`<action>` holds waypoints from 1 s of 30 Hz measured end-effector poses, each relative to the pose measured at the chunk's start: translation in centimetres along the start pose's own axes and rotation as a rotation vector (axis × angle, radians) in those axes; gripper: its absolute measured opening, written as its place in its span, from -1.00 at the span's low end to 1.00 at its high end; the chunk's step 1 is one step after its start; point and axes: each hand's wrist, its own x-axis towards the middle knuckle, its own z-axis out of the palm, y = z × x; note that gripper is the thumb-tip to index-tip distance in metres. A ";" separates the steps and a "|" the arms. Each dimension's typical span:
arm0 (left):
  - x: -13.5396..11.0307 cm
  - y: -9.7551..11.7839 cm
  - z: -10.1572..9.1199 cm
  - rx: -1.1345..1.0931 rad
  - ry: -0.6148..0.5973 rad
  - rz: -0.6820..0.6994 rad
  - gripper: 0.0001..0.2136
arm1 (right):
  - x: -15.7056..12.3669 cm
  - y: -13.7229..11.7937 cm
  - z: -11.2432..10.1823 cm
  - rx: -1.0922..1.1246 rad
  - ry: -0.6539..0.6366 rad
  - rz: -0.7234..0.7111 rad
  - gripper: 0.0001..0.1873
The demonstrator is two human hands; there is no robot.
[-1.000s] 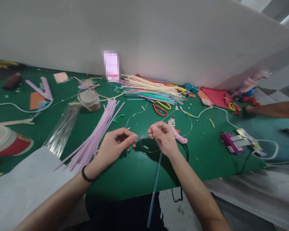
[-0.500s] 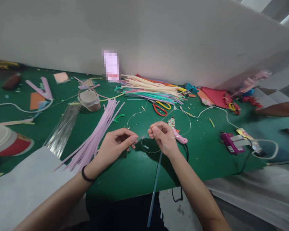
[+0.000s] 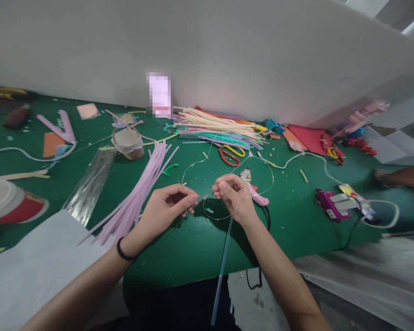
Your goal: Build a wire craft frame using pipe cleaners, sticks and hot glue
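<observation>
My left hand (image 3: 170, 204) is closed in a pinch, thumb against fingertips, with a small clear tip of a thin line poking out toward the right hand. Opposite it, a short gap away, my right hand (image 3: 235, 195) also pinches, and the thin clear line (image 3: 221, 219) loops around below and beside it. A pale blue translucent strip (image 3: 222, 271) hangs from behind the right hand past the table edge; its upper end is hidden. Behind that hand lies a pink-handled tool (image 3: 260, 198). Left of my left hand lies a bundle of lilac stems (image 3: 138, 195).
Coloured stems (image 3: 217, 124) are piled at the back, near red-and-yellow scissors handles (image 3: 230, 158). A cup (image 3: 128, 143), a clear packet (image 3: 91, 184) and a red-and-white tub (image 3: 14, 201) stand or lie leftward. Rightward are a purple box (image 3: 331, 205) and another person's arm (image 3: 405, 175).
My hands and the line have barely moved. At the far right, the other person's arm has shifted slightly lower.
</observation>
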 end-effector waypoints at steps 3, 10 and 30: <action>0.0 -0.1 0.0 -0.008 -0.007 0.001 -0.79 | 0.1 0.0 0.0 -0.002 0.000 0.002 -0.75; 0.1 -0.2 -0.1 -0.017 -0.025 0.004 -0.80 | 0.1 0.1 -0.1 0.050 -0.025 -0.017 -0.81; 0.6 -0.2 -1.4 0.019 -0.286 -0.103 -0.72 | 0.0 -0.1 -0.5 0.033 -0.043 0.023 -0.74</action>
